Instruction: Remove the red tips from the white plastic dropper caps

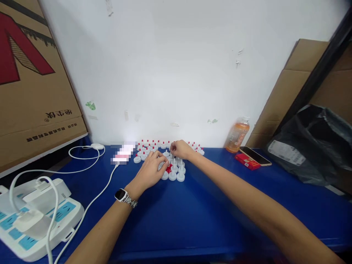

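Note:
Several white nozzle caps (180,177) stand in a cluster on the blue table, their bare tips pointing up. Small red tip covers (169,168) lie among them, close to the thumb of my left hand (151,168). That hand rests over the cluster's left side, fingers bent and apart. Just behind the cluster, my right hand (180,149) is closed in a pinch at the tip of a white nozzle cap; whatever tiny piece it grips is hidden. Rows of white caps with red tips (143,155) stand along the wall, partly covered by my hands.
On the left are a power strip (41,227), white cables and a blurred-out glowing device (123,154). An orange drink bottle (238,135), a phone (255,156), a red pack (247,161) and a dark plastic bag (305,146) are to the right. Cardboard (35,106) leans at left.

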A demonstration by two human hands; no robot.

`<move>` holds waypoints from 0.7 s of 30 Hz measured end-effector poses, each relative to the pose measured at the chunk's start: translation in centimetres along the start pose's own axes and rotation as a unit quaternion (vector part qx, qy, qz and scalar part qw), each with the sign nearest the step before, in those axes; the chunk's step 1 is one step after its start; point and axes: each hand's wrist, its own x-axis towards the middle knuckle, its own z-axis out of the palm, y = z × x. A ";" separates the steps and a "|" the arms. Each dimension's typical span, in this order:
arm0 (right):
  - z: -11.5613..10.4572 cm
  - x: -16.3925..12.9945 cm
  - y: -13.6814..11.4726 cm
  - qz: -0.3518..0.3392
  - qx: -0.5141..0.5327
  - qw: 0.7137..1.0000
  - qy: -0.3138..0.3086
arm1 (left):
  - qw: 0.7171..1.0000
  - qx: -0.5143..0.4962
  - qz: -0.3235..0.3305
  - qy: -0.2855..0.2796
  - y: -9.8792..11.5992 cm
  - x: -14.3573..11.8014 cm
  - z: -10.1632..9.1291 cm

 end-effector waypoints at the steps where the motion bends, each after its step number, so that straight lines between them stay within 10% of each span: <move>1: -0.1 0.0 -0.2 0.001 -0.004 1.000 -0.001 | 1.000 0.000 0.000 0.000 0.0 0.0 0.0; 21: -0.8 -4.2 1.2 0.045 -0.023 0.992 0.119 | 1.000 -0.007 -0.005 0.030 -0.3 0.0 -0.3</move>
